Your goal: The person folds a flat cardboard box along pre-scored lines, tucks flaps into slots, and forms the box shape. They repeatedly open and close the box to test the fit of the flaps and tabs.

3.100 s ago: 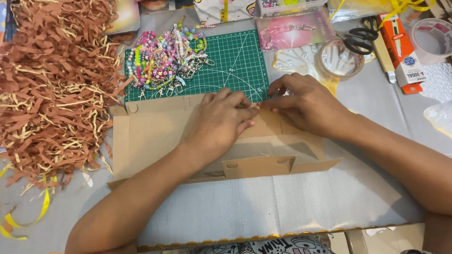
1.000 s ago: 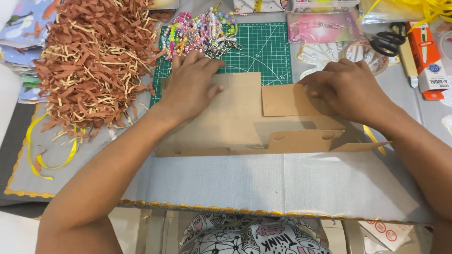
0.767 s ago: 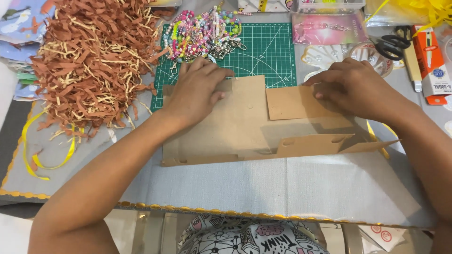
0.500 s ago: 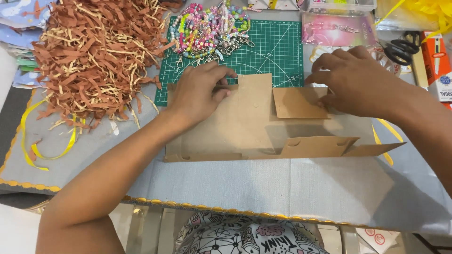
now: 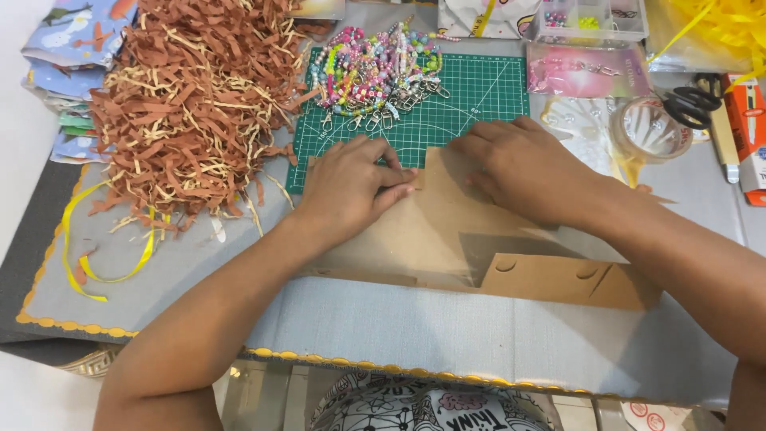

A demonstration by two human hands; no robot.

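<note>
Pressing flat cardboard (image 5: 447,231) on grey table cover (image 5: 447,335), both hands (image 5: 359,179) (image 5: 519,164) open, near green cutting mat (image 5: 471,100)

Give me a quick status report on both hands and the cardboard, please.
Left hand and right hand flat on the brown cardboard box blank, pressing its upper edge. Blank lies partly over green cutting mat. Shredded paper pile alongside, apart.

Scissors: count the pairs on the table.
1. The scissors with black handles lie at the far right, beside the tape roll. More may be hidden under the yellow ribbon.
</note>
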